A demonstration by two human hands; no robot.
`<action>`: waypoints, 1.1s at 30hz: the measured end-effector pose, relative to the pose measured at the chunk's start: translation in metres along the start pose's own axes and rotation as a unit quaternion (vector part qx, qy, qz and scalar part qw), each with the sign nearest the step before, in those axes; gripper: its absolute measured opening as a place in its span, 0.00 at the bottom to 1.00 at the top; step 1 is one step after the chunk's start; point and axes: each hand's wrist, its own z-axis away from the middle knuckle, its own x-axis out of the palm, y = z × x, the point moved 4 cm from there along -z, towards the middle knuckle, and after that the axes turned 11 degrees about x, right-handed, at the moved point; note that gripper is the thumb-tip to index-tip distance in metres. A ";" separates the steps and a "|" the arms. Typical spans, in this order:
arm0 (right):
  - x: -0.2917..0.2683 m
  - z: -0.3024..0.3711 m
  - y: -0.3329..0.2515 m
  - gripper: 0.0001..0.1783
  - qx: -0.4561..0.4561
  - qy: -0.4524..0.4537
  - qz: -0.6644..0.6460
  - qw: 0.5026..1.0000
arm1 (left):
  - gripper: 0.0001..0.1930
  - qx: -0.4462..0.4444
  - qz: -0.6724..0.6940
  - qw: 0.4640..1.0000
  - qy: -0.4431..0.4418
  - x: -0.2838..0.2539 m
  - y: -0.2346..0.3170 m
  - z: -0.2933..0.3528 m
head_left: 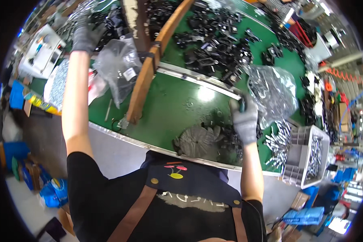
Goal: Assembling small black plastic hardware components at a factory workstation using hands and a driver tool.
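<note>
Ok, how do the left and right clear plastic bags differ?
The left bag lies left of the curved wooden bar; the right bag lies right of it, beside the gloved right hand. The left bag shows a white label; none shows on the right bag. Both are crumpled, see-through plastic.

Left hand [84, 38]: blurred, fingertips merge with dark parts [111, 24], can't tell if anything's gripped. Right hand [245, 119]: dark item [242, 105] at fingers too small to identify, grip unclear. Wooden bar [143, 86]: upper end cut off by top edge. Clear bag [272, 90]: glare and creases, contents unclear; covers part of surface [173, 109]. Label [129, 74] on left-side bag [115, 60]: too small to read.
</note>
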 end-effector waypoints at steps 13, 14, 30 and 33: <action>0.046 -0.115 0.113 0.31 0.324 -0.207 -0.256 0.887 | 0.20 -0.044 0.186 0.934 -0.302 0.168 0.098 0.325; 0.039 -0.107 0.106 0.29 0.333 -0.187 -0.256 0.888 | 0.21 -0.029 0.163 0.942 -0.291 0.179 0.085 0.329; 0.023 0.044 -0.073 0.29 0.121 -0.335 -0.226 0.907 | 0.30 -0.146 0.179 0.938 -0.257 0.175 0.088 0.376; 0.028 0.045 -0.085 0.30 0.109 -0.359 -0.260 0.890 | 0.30 -0.175 0.192 0.943 -0.206 0.159 0.091 0.363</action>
